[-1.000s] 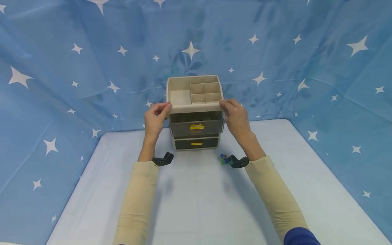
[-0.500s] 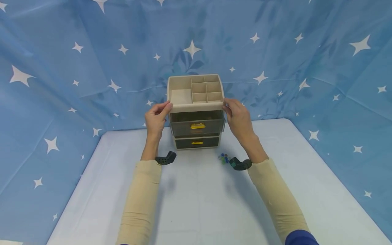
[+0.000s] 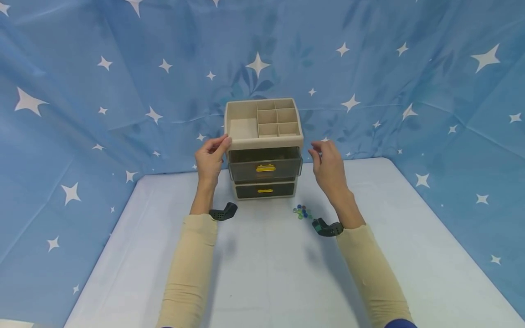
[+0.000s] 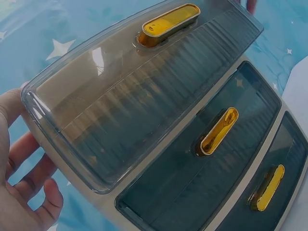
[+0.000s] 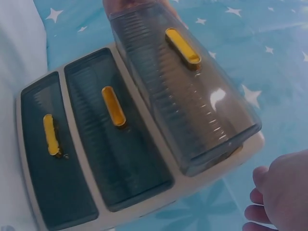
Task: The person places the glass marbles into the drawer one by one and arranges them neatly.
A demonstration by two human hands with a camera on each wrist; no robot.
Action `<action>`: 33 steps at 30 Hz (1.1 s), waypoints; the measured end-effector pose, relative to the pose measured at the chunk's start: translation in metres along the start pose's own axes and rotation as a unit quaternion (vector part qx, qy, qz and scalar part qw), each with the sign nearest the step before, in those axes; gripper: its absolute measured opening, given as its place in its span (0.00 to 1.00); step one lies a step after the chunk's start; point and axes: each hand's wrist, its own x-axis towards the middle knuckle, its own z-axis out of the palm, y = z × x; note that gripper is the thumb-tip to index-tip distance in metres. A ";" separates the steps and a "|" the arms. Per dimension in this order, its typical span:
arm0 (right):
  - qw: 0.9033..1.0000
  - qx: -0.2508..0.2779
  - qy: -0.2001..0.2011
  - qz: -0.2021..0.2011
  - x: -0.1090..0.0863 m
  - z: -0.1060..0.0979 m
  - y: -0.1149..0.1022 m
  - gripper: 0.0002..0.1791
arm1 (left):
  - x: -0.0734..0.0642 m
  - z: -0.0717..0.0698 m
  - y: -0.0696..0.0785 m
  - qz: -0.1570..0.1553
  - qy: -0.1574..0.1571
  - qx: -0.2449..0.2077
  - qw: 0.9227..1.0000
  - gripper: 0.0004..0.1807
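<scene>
A cream desktop drawer organizer (image 3: pixel 264 143) stands at the back of the table, with a divided tray on top. Its smoky see-through top drawer (image 4: pixel 134 96), with a gold handle, is pulled out; the lower two drawers (image 5: pixel 118 130) are in. My left hand (image 3: pixel 210 159) pinches the organizer's upper front left corner. In the left wrist view, the thumb is at the corner beside the drawer and the other fingers lie along the side. My right hand (image 3: pixel 330 166) is off the right side, holding nothing, its fingers loosely bent.
Several small round coloured pieces (image 3: pixel 302 212) lie on the white table (image 3: pixel 262 269), in front of the organizer's right corner. A blue star-patterned curtain (image 3: pixel 172 82) hangs behind and on both sides. Dark cameras (image 3: pixel 327 228) are strapped to the wrists.
My right hand has let go of the organizer's upper right corner and moved right and slightly down. The left hand keeps its place at the left corner.
</scene>
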 end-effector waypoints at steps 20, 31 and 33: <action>0.986 -0.029 -0.110 0.124 -0.044 0.026 0.028 0.17 | -0.008 0.003 0.020 -0.009 0.002 -0.002 1.000 0.16; 0.967 -0.043 -0.181 0.173 -0.065 0.040 0.043 0.20 | -0.014 0.004 0.029 0.000 0.002 -0.028 1.000 0.16; 0.964 -0.045 -0.194 0.178 -0.066 0.042 0.045 0.19 | -0.013 0.004 0.028 0.000 0.003 -0.028 1.000 0.16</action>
